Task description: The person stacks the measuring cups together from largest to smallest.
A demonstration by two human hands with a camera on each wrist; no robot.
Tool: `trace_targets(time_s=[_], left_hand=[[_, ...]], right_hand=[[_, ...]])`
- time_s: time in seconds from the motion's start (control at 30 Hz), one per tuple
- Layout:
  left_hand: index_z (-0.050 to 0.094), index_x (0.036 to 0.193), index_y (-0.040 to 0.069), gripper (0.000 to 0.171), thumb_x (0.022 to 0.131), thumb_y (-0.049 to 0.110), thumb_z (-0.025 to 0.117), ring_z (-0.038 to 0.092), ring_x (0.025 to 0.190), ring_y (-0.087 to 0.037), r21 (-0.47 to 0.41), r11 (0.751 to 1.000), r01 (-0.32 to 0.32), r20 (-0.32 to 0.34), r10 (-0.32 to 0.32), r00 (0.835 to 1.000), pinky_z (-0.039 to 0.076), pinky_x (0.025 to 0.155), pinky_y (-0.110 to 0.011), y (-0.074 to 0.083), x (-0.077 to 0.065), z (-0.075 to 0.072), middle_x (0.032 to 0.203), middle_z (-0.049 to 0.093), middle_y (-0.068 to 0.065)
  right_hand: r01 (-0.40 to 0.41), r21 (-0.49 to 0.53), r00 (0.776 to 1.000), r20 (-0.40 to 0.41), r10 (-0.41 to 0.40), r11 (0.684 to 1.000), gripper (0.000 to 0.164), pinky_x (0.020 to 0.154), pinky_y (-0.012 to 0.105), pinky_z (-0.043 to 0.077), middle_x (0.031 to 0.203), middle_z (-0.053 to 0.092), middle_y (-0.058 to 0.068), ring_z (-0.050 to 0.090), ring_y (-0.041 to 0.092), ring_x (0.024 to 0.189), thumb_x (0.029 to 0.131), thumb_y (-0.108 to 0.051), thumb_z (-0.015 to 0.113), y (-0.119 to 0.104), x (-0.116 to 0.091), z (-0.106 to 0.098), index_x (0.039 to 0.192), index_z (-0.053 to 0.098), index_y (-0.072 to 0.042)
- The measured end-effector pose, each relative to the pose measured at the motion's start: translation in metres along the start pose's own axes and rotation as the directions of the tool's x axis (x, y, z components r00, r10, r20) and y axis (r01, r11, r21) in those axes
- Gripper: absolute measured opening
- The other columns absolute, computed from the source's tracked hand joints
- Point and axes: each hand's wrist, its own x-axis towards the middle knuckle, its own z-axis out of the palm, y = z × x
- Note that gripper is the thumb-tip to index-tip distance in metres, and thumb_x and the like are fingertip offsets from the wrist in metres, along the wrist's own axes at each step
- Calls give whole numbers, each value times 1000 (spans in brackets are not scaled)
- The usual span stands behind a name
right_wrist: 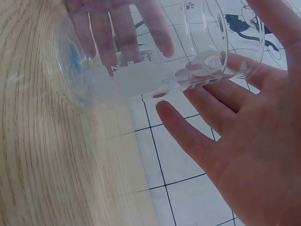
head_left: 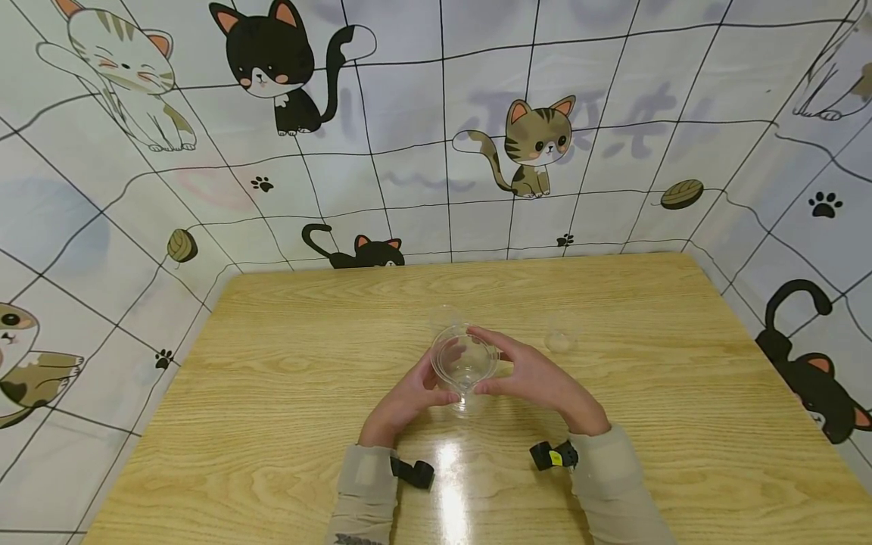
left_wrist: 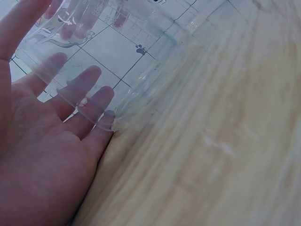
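A clear glass beaker [head_left: 466, 363] stands on the wooden table, its round rim facing up and its pouring lip toward the person. My left hand [head_left: 412, 390] holds it from the left, fingers spread along the far side and thumb at the near side. From the right, my right hand [head_left: 534, 375] grips the same beaker, with thumb in front and fingers behind. White markings and a blank white patch [right_wrist: 137, 78] show on the glass in the right wrist view. Through the wall of the beaker [left_wrist: 131, 52] in the left wrist view, fingers of the other hand are visible.
Faint clear round pieces lie on the wooden table [head_left: 306, 341]: one transparent piece [head_left: 561, 342] right of the hands, another [head_left: 446, 313] just behind the beaker. A cat-patterned white cloth [head_left: 409, 174] walls the table's back and sides.
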Motion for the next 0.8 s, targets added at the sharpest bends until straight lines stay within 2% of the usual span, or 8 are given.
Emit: trace_targets(time_s=[0.17,0.57,0.8], left_hand=[[17,143,15,84,78,16,70,18,133,-27,1,1000,-4,-4,4,1000,14,105,-45,0,0,0,143,27,-12],[18,143,19,82,78,12,68,17,133,-24,-8,1000,12,-20,-12,1000,14,105,-41,3,-2,1,144,24,-11],[18,143,25,83,78,7,67,17,133,-22,-10,999,43,-52,-44,998,14,105,-41,5,-2,2,145,24,-6]], right_hand=[[2,-6,1000,-10,-2,1000,80,94,48,33,140,29,-14,36,22,123,71,-44,71,2,1,0,138,29,-34],[12,-20,1000,-25,-12,1000,79,94,47,34,140,29,-14,37,23,122,72,-44,70,3,1,0,138,28,-34],[4,-29,1000,-29,-5,1000,78,93,47,35,140,29,-14,40,23,120,73,-43,69,2,1,0,139,27,-34]])
